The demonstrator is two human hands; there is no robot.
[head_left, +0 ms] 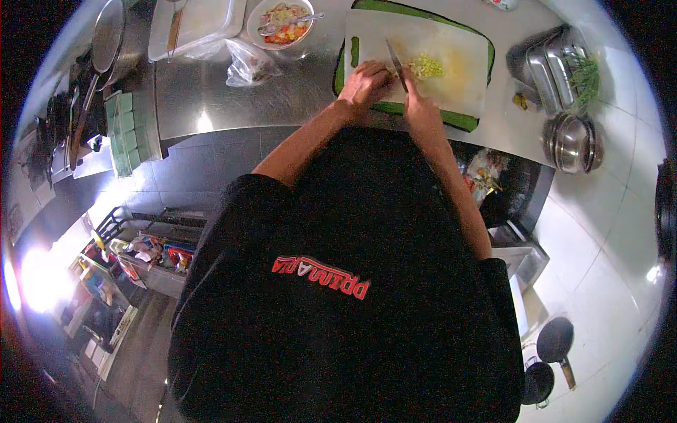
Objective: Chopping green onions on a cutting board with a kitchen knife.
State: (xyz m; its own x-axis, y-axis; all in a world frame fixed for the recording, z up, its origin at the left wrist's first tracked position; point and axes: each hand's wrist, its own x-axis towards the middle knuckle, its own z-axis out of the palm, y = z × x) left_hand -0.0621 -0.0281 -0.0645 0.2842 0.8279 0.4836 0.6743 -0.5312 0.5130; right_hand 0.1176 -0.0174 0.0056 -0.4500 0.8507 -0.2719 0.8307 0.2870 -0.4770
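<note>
My right hand grips a kitchen knife by its handle, the blade pointing away from me over a white cutting board. Just left of the blade, my left hand rests on the board with curled fingers. Whatever lies under those fingers is hidden. A small heap of finely chopped pale green pieces lies to the right of the knife. The white board sits on a larger green one, whose edges show around it.
Beyond my left hand stand a bowl of chopped food with a spoon, a clear plastic bag and a white tray. To the right are metal trays, green herbs and stacked steel bowls. A strainer is far left.
</note>
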